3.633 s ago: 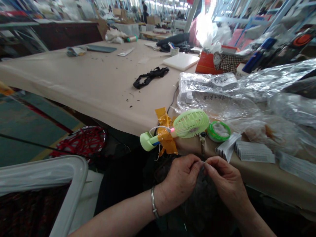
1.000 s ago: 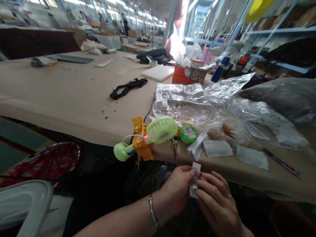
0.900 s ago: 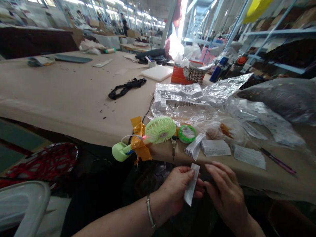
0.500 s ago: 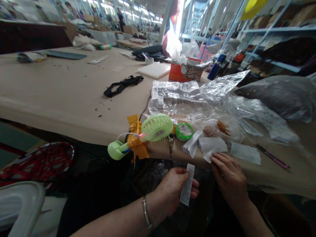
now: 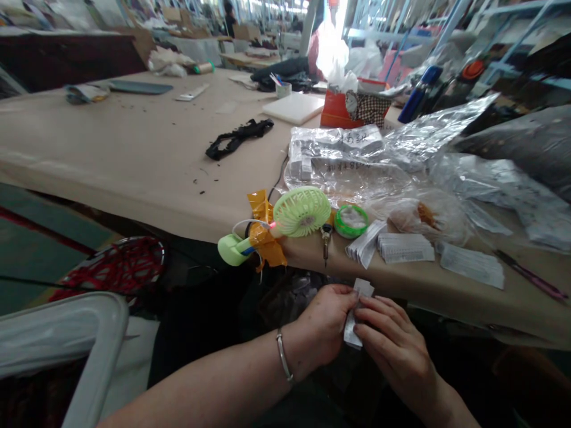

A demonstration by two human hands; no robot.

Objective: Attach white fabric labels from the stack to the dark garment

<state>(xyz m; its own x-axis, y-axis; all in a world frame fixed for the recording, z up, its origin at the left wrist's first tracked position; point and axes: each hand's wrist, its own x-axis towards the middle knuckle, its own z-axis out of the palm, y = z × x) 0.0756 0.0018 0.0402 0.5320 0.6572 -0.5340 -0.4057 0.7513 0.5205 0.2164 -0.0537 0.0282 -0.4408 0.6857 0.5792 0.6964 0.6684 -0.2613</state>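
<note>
Below the table's front edge, my left hand, a bangle on its wrist, pinches white label strips. My right hand presses its fingertips on the same strips from the right; at least two pieces overlap at their top. Above the hands, on the table edge, lie a fanned stack of labels, a wider row of labels and a third stack farther right. A soldering-iron-like tool and a green round container are left of them.
A green fan is taped to the table edge. Scissors lie at right, plastic bags behind the labels. A black cloth strip lies mid-table; a white bin stands lower left.
My right hand has moved from the label stack on the table down to my left hand, with another strip now at the held one. The camera view has shifted, so the table things appear higher.
</note>
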